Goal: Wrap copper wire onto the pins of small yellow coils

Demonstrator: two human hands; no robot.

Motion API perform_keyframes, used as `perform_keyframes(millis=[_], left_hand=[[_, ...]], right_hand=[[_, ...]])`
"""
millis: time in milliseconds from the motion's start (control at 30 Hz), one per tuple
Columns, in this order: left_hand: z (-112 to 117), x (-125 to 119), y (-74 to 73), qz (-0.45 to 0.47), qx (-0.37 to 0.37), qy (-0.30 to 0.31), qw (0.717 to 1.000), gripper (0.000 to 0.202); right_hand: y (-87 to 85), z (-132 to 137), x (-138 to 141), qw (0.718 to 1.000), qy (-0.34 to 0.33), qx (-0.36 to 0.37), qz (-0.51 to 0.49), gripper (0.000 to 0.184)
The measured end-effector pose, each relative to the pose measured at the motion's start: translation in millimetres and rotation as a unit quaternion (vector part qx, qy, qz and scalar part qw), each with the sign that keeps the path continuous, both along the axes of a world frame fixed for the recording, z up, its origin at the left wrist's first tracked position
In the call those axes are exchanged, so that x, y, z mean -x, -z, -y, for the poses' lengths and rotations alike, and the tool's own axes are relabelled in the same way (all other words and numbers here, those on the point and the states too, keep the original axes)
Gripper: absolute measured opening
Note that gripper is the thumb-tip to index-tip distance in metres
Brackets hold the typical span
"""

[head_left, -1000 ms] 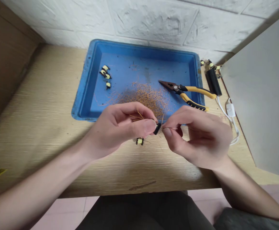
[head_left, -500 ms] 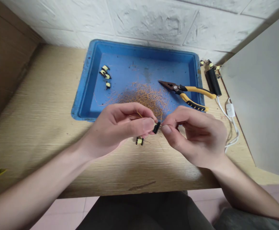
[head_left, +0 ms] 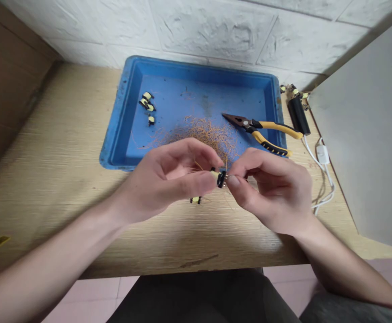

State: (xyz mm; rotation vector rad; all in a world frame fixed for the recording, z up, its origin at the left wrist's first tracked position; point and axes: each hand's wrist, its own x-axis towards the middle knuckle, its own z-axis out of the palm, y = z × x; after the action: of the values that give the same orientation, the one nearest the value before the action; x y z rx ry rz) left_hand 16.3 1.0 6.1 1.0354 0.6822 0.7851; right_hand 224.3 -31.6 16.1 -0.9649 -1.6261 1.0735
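Observation:
Between thumb and fingers, my left hand (head_left: 178, 179) grips a small transformer (head_left: 221, 179) with a black pin base and yellow tape. Its pins point right. My right hand (head_left: 270, 186) is closed in a pinch at those pins, on a thin wire (head_left: 230, 176) that runs from the transformer. Loose copper-coloured wire also sticks up behind the left thumb. Another small transformer (head_left: 196, 200) lies on the table just below my left hand, partly covered by it. Behind both hands, a heap of wire clippings (head_left: 205, 134) lies in the blue tray (head_left: 115, 130).
Long-nose pliers (head_left: 249, 124) with yellow-black handles rest across the tray's right rim. Several transformers (head_left: 147, 102) sit at the tray's left. A black cylinder (head_left: 297, 115) with a white cord switch (head_left: 323, 154) stands to the right, near a grey panel (head_left: 371, 134).
My left fingers have lifted and loosened a little, showing more of the transformer and its pins. My right hand has shifted slightly left, still pinching at the wire.

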Motion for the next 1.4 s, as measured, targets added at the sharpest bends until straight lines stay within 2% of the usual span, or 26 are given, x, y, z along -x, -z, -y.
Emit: perform_keyframes(millis=[267, 533, 833, 1400], left_hand=[[1.5, 1.7, 3.1, -0.009, -0.010, 0.013, 1.000, 0.011], [1.4, 3.0, 3.9, 0.005, -0.029, -0.010, 1.000, 0.010], [2.2, 6.4, 6.4, -0.026, -0.052, -0.013, 0.998, 0.010], [3.0, 6.5, 1.9, -0.065, -0.131, -0.033, 0.989, 0.011]], right_hand=[[0.7, -3.1, -2.0, 0.998, -0.013, -0.052, 0.030, 0.016], [-5.0, -0.7, 0.5, 0.999, -0.021, 0.029, 0.000, 0.013], [-1.1, 2.0, 4.7, 0.998, 0.004, 0.052, -0.028, 0.012], [-6.4, -4.3, 0.8, 0.988, -0.034, 0.150, -0.025, 0.012]])
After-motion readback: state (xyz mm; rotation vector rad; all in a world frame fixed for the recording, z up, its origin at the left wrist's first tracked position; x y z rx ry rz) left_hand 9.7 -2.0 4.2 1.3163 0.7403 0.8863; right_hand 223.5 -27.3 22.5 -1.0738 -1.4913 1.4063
